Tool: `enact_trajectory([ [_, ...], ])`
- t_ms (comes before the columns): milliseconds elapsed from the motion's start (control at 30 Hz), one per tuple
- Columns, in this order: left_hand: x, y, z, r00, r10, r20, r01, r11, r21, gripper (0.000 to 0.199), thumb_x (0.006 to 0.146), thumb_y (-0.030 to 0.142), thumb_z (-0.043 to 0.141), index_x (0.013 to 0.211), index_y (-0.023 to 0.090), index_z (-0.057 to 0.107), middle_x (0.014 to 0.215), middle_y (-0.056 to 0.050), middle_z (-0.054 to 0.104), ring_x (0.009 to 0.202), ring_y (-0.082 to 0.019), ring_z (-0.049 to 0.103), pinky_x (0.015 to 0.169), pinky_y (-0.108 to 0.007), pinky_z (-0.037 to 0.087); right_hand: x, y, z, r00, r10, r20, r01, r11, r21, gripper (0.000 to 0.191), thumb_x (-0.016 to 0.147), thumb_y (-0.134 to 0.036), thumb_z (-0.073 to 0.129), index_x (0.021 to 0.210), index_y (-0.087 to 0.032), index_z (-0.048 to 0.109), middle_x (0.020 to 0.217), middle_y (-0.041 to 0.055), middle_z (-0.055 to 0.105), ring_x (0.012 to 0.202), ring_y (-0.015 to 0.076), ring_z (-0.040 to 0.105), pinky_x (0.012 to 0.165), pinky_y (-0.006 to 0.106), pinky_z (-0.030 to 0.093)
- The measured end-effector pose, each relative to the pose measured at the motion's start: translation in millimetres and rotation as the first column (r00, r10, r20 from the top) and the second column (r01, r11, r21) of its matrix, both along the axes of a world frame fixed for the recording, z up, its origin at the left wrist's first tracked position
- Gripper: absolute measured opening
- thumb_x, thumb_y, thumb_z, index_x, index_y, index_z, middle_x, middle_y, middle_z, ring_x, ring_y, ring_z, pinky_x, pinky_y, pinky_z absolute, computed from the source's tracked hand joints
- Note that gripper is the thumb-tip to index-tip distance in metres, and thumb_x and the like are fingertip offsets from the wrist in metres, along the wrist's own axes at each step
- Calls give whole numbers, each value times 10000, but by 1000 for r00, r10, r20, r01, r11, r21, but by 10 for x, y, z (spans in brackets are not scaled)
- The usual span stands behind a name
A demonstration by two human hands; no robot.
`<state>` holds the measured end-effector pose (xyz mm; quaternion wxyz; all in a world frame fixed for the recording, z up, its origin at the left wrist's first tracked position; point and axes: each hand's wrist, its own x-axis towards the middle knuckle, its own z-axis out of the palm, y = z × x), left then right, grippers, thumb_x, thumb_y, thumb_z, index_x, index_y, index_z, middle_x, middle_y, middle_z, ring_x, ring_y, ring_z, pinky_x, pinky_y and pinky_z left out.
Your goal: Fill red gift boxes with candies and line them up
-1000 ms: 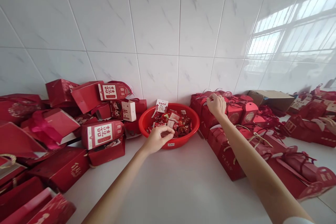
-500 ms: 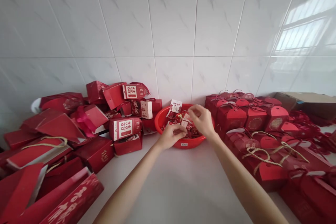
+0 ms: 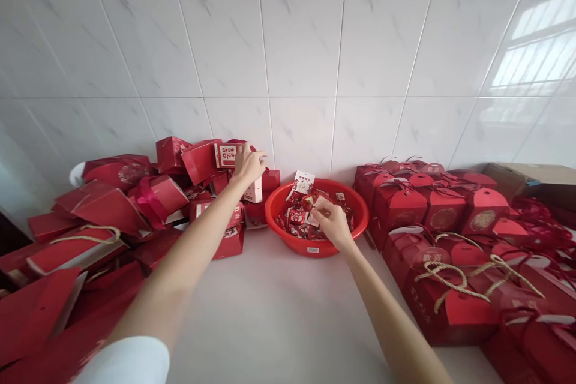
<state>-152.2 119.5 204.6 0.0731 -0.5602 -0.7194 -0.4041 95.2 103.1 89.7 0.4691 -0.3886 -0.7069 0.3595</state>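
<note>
My left hand (image 3: 249, 163) reaches over the upper right of the piled red gift boxes, beside a box with a white double-happiness label (image 3: 225, 155). Its fingers are apart, and part of the hand hides the box end behind it. Inside the red plastic basin (image 3: 310, 246), my right hand (image 3: 333, 225) is closed, its fingertips pinching a small pale pink packet (image 3: 318, 209). Around it lie several red wrapped sweets (image 3: 297, 217). A white-and-red printed card or pouch (image 3: 303, 182) leans on the basin's back rim.
Several red boxes lie in a loose heap (image 3: 112, 210) on the left. On the right stand rows of closed red boxes (image 3: 443, 207), some with rope handles (image 3: 450, 276). A cardboard carton (image 3: 540, 173) is behind them at far right. A tiled wall (image 3: 301, 42) backs the table (image 3: 288, 318).
My left hand has left the basin and moved up and left to the box pile. My right hand has lowered onto the pale packet in the basin. The view has shifted slightly.
</note>
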Motion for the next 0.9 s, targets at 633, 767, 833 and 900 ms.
enact_trajectory([
  [633,-272,-290,440,908,272,-319,-329,934,-140,496,928,269,500,1405,158,584,1336,-164,656,1238,-327,605,1011,-420,502,7,-15,6,1000,7,-21,-8,999,-47,128,726,-292,554,657,-208,622,638,12,671,548,174,595,567,279,441],
  [767,-143,-193,313,918,235,-321,-316,920,-232,456,831,321,650,1255,163,700,1216,-190,717,1132,-398,655,922,-478,534,7,-93,51,999,-24,33,23,1000,19,125,727,-233,541,628,-216,615,667,17,697,618,184,627,635,279,460],
  [833,-122,-164,286,920,248,-302,-328,910,-254,344,790,254,670,1090,114,763,1109,-225,743,1065,-407,681,883,-462,543,9,-120,69,999,-19,44,18,1000,22,130,733,-219,541,628,-217,618,666,20,697,644,190,640,647,278,465],
  [900,-134,-187,315,918,271,-289,-342,910,-235,271,776,204,659,986,79,777,1054,-254,745,1034,-412,689,874,-453,539,11,-126,72,999,-12,45,11,1000,15,130,738,-216,540,636,-214,621,665,26,694,658,194,647,649,277,466],
])
